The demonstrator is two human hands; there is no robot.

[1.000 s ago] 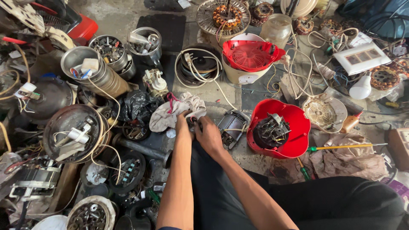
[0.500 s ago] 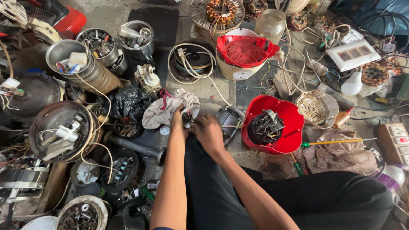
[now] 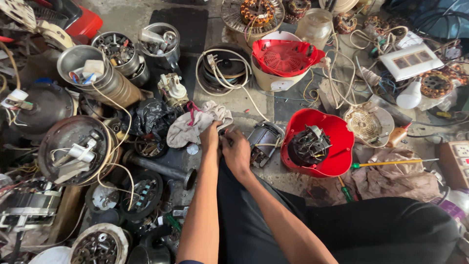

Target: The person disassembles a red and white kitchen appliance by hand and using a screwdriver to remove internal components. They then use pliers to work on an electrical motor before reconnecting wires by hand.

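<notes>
My left hand [image 3: 210, 138] and my right hand [image 3: 236, 150] are close together on the floor in front of my knee, fingers curled around a small part that the hands hide. A dirty beige rag [image 3: 190, 127] lies against the left hand, touching its knuckles. Just right of the right hand lies a small grey electric motor [image 3: 264, 141]. Further right stands a red plastic housing [image 3: 337, 146] with a black motor core [image 3: 309, 145] inside it.
Metal cans of parts [image 3: 97, 73] and round motor covers [image 3: 73, 146] crowd the left. A white bucket with a red lid [image 3: 286, 58], coiled white cable [image 3: 220, 63], a fan grille [image 3: 369, 124], a yellow-handled screwdriver [image 3: 391, 163], a bulb [image 3: 409, 97] and a switch plate [image 3: 411, 61] lie beyond.
Both hands stayed together beside the rag with only small finger movement. The view shifted slightly, so everything appears a little lower and to the left.
</notes>
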